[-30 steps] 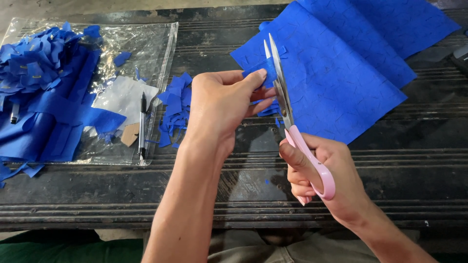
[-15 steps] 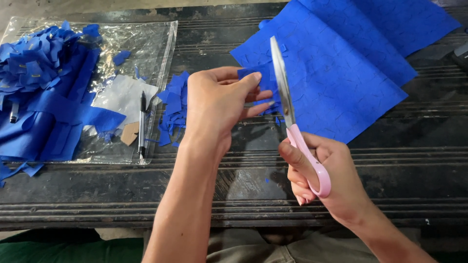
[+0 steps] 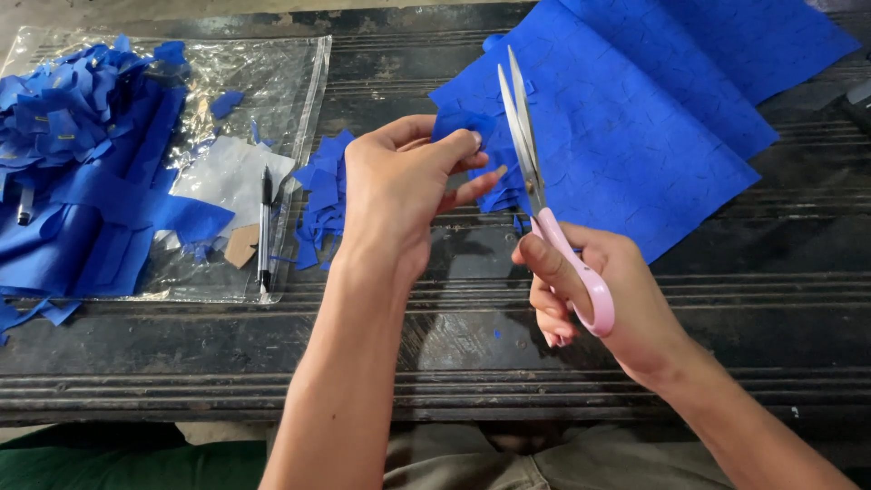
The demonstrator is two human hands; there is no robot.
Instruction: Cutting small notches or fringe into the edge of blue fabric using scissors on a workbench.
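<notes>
Head view: I see my left hand (image 3: 399,195) pinching a small blue scrap (image 3: 463,125) between thumb and fingertips, raised above the desk (image 3: 472,354), just beside the blades. My right hand (image 3: 603,304) has its grip clenched on the pink-handled scissors (image 3: 544,195), blades nearly closed, pointing up. The scrap looks light, soft, floppy; best pinched at its edge. A blue sheet (image 3: 653,118) lies behind.
</notes>
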